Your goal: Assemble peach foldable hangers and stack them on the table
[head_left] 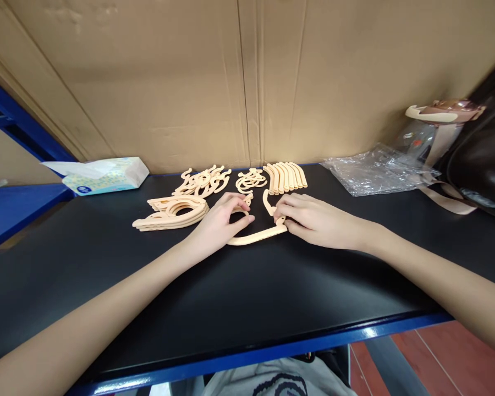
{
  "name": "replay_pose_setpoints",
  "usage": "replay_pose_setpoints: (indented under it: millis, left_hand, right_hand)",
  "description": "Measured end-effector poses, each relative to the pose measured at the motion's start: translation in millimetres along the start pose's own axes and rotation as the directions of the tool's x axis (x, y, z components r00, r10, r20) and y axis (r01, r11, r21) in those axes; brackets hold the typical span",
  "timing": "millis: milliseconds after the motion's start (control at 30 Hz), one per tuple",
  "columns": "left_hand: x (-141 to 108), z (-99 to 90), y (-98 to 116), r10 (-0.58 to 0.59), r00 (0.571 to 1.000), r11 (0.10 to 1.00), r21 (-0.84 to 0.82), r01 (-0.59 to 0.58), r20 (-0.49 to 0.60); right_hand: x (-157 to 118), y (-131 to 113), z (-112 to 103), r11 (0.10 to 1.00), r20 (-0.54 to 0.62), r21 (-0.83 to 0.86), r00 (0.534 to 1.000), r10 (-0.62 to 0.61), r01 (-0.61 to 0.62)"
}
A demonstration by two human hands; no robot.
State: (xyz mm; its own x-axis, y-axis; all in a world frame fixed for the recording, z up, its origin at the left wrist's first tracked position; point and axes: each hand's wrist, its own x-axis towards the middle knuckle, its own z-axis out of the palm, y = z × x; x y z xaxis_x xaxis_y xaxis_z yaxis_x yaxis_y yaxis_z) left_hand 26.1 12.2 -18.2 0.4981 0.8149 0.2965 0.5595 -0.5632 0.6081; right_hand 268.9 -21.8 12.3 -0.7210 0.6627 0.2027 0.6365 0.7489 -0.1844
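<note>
Cream plastic hanger parts lie on a black table (247,297). My left hand (225,220) is over a part near the middle, its thumb and fingers apart; a small piece (248,199) shows behind its fingertips. A long curved bar (259,236) runs from below my left hand to my right hand. My right hand (309,219) has its fingers closed on the bar's right end, where a rounded joint shows. Just behind those fingertips, a short curved arm (268,202) points away. My fingers hide part of the joint.
Stacked hangers (171,214) sit left of my hands. Behind are loose hooks (204,181), small curved pieces (251,179) and a row of curved arms (286,177). A tissue pack (107,176) stands far left; a clear bag (379,170) and a bottle (429,132) are right.
</note>
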Motion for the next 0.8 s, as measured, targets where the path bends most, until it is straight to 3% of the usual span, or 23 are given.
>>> replay_pose_setpoints:
  millis: [800]
  left_hand:
    - [3.2,3.5,-11.0,0.027,0.993,0.997,0.079,-0.018,-0.113]
  right_hand:
    - [1.7,-10.2,-1.4,0.980,0.046,0.198,0.999,-0.011,0.002]
